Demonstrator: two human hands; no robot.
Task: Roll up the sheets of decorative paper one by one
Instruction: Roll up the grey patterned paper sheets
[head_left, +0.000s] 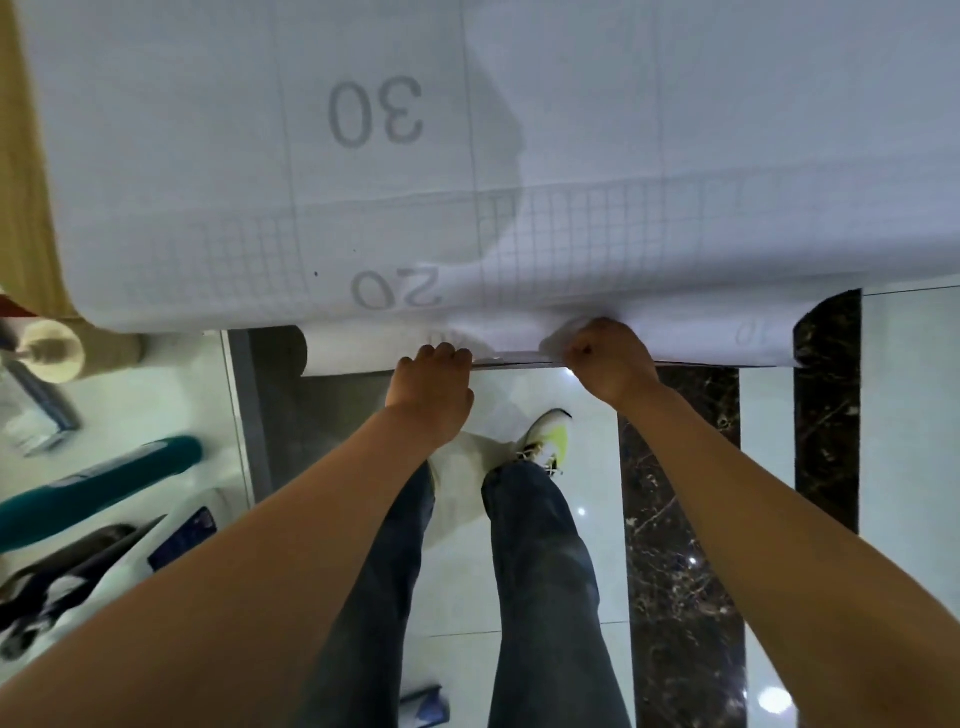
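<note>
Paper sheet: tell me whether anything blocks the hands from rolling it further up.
Nothing visible does. Both the left hand and the right hand already grip the rolled edge, and the paper sheet ahead lies bare.

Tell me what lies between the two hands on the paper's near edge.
In the head view, only a short stretch of the rolled near edge of the grid-backed paper lies between the left hand and the right hand; nothing else sits there.
</note>
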